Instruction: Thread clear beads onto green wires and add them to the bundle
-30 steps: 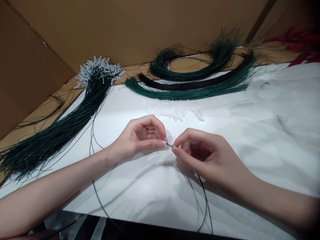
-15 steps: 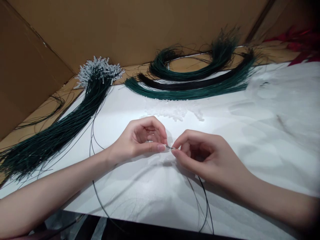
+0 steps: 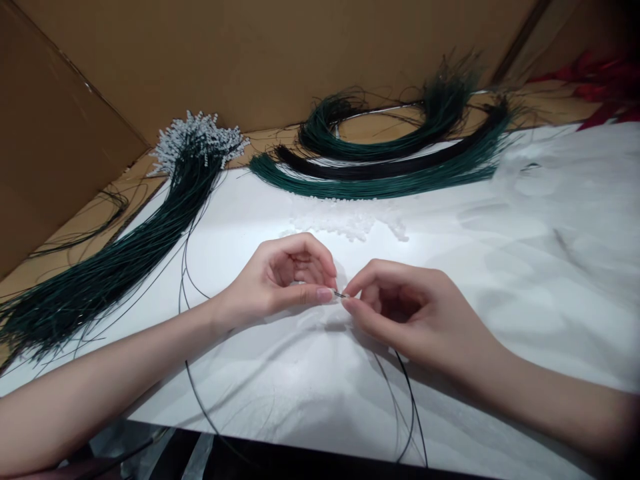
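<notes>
at the far left a brown cardboard wall (image 3: 60, 147) rises, and a few loose dark strands (image 3: 95, 230) lie curled near its foot. next comes a thick bundle of dark green wires (image 3: 150, 247), slanting from the lower left up to a spray of white beaded tips (image 3: 197, 143). it rests partly on the white work surface (image 3: 300, 393), and a few single wires stray from its right side, running down towards the left forearm. a thin dark line (image 3: 200, 407) curves below that forearm to the near edge.

the left hand (image 3: 285, 273) has its thumb and index finger pinched on one end of a short dark piece (image 3: 339, 294), the other fingers curled loosely. that piece sits in the small gap between the two hands, just above the white surface. behind it lies a patch of small white bits (image 3: 355, 220), and beyond that a curved green bundle (image 3: 375, 189), a black bundle (image 3: 395, 170) and another green bundle (image 3: 400, 147), nested one behind another.

the right hand (image 3: 410, 300) pinches the other end between thumb and index finger; the hands are close but apart. dark wires (image 3: 413, 393) hang below it; whether they join the pinched piece i cannot tell. farther right spreads cloudy clear plastic (image 3: 565, 207), and red material (image 3: 607, 83) shows in the far corner.
</notes>
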`<state>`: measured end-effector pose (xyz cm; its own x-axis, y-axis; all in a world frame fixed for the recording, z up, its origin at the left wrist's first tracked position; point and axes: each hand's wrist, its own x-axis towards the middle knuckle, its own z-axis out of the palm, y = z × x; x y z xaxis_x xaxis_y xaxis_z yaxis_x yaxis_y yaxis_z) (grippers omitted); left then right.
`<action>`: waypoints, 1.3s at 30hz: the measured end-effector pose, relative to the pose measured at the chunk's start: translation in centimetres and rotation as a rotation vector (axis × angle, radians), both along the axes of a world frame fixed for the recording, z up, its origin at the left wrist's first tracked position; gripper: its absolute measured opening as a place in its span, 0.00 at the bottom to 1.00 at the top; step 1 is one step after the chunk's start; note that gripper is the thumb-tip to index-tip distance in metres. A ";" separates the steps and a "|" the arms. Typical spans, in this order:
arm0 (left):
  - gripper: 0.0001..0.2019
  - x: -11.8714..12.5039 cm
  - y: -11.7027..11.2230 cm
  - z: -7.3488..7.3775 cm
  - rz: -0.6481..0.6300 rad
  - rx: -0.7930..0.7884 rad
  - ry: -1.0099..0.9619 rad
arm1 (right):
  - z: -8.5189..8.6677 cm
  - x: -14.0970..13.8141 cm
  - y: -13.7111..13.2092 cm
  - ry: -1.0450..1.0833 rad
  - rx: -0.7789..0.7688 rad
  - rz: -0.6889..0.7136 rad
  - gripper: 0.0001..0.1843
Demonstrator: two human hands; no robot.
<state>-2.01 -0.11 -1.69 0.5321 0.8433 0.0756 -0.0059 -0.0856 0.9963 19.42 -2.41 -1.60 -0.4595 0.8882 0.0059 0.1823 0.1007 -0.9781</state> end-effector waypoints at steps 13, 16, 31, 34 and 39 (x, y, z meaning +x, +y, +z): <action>0.05 0.5 -1.0 0.4 0.093 0.161 0.052 | 0.1 -0.1 0.1 0.003 -0.018 -0.022 0.05; 0.06 0.5 -0.8 0.5 0.113 0.146 0.052 | 0.1 -0.1 0.1 0.015 -0.027 -0.035 0.04; 0.07 0.4 -0.7 0.4 0.102 0.120 0.025 | 0.1 -0.1 0.1 0.018 -0.014 -0.030 0.05; 0.08 0.3 -0.8 0.4 0.082 0.111 0.025 | 0.0 -0.1 0.1 0.025 -0.008 -0.033 0.05; 0.10 0.4 -1.0 0.1 0.060 0.155 0.045 | -0.1 -0.1 0.1 0.031 -0.006 -0.024 0.04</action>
<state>-1.63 -1.11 -1.60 0.4871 0.8537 0.1841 0.0483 -0.2368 0.9704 19.30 -2.26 -1.72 -0.4374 0.8991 0.0146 0.1542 0.0909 -0.9838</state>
